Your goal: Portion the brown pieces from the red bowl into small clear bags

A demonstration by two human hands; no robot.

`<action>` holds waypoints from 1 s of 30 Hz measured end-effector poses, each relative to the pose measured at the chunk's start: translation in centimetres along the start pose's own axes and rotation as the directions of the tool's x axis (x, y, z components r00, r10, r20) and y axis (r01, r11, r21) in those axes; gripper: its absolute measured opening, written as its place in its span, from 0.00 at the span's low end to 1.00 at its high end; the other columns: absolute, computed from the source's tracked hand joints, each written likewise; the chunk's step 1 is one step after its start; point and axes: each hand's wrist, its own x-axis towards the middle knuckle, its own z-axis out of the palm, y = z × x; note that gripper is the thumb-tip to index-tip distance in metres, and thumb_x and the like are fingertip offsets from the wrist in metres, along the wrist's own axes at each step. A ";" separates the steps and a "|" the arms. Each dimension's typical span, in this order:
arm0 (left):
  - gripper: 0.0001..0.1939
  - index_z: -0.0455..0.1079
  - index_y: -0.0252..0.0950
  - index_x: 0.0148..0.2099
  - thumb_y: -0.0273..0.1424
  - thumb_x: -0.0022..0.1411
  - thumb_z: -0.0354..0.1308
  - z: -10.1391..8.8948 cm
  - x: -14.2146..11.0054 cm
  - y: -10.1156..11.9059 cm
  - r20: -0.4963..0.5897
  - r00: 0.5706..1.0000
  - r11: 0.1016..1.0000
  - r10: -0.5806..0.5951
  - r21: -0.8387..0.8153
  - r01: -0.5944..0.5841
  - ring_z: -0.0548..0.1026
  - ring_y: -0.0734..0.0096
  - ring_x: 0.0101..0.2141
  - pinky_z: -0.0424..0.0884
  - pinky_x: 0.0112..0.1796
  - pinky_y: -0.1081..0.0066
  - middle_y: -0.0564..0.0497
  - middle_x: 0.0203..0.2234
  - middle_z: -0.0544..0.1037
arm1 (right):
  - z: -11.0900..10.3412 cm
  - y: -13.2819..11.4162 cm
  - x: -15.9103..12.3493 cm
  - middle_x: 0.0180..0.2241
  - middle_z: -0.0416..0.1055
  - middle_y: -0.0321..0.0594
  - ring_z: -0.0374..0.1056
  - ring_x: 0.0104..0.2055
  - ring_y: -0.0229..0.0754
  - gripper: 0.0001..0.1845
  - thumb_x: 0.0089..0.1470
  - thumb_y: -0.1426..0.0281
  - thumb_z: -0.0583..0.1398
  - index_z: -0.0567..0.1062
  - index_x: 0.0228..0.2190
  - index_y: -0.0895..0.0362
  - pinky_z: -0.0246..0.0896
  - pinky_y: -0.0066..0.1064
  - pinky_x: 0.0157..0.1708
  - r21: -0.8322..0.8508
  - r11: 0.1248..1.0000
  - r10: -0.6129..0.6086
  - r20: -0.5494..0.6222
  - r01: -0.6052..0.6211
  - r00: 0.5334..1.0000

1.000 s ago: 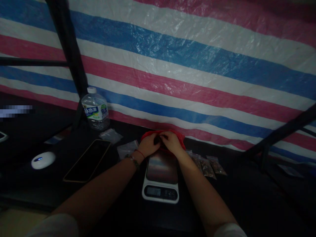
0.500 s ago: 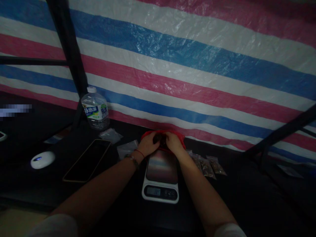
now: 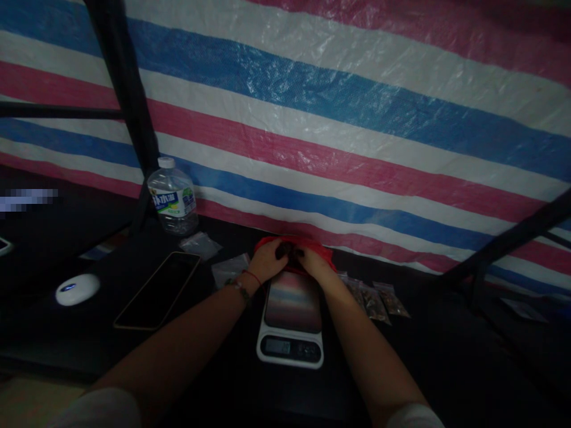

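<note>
Behind a white digital kitchen scale, a red plastic bag lies open with dark contents inside. My left hand reaches into it from the left, fingers curled inward. Opposite, my right hand is in the bag too, its fingers bent toward the left hand. Both sets of fingertips meet around dark stuff that is too dim to make out. The scale's reflective plate bears nothing, and its display is lit.
Several small zip bags of brownish pieces lie right of the scale. Clear plastic bags, a phone, a white mouse-shaped device and a large clear bottle stand left. A striped tarp hangs behind.
My fingers have shifted slightly inside the red bag, and the bag's edge has moved a little. The number on the scale's display looks different. Everything else stays in place.
</note>
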 end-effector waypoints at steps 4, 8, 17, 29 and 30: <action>0.21 0.68 0.37 0.53 0.30 0.56 0.55 0.1 0.0 -0.2 0.044 0.999 0.999 -0.001 0.045 -0.001 0.74 0.61 0.48 0.68 0.52 0.63 0.47 0.47 0.77 | -0.8 -1.0 0.1 0.43 0.77 0.44 0.72 0.45 0.45 0.13 0.55 0.74 0.57 0.78 0.41 0.56 0.62 0.36 0.49 0.114 0.989 0.104 -0.086 -0.094 0.991; 0.20 0.69 0.34 0.52 0.32 0.56 0.56 0.4 -0.1 -0.3 0.089 0.996 0.998 -0.023 0.068 0.017 0.76 0.60 0.45 0.70 0.49 0.65 0.45 0.44 0.78 | -1.2 -2.2 -0.2 0.39 0.78 0.45 0.73 0.42 0.45 0.12 0.57 0.71 0.57 0.78 0.39 0.59 0.65 0.35 0.46 0.254 0.962 0.125 -0.103 -0.095 0.987; 0.18 0.70 0.35 0.49 0.30 0.56 0.55 0.1 -0.1 0.3 0.121 0.992 1.000 0.027 -0.018 -0.025 0.77 0.63 0.42 0.72 0.46 0.66 0.47 0.41 0.79 | -1.2 -2.5 -0.5 0.42 0.77 0.42 0.72 0.43 0.42 0.15 0.52 0.77 0.58 0.78 0.41 0.57 0.64 0.34 0.49 0.292 0.948 -0.092 -0.122 0.125 0.988; 0.19 0.70 0.34 0.50 0.31 0.56 0.56 0.7 0.0 -0.5 0.078 0.997 1.000 -0.001 0.026 -0.001 0.77 0.59 0.42 0.73 0.45 0.65 0.45 0.41 0.79 | -1.1 -2.4 -0.5 0.42 0.77 0.42 0.72 0.45 0.41 0.20 0.49 0.81 0.54 0.79 0.40 0.56 0.63 0.35 0.51 0.335 0.932 -0.107 -0.115 0.140 0.988; 0.19 0.69 0.34 0.51 0.31 0.56 0.56 0.7 0.0 -0.6 0.077 0.997 1.000 -0.004 0.025 0.002 0.77 0.59 0.42 0.72 0.45 0.65 0.45 0.41 0.79 | -1.1 -2.4 -0.5 0.41 0.77 0.41 0.72 0.45 0.41 0.19 0.49 0.81 0.54 0.79 0.40 0.56 0.64 0.35 0.51 0.339 0.931 -0.105 -0.109 0.136 0.988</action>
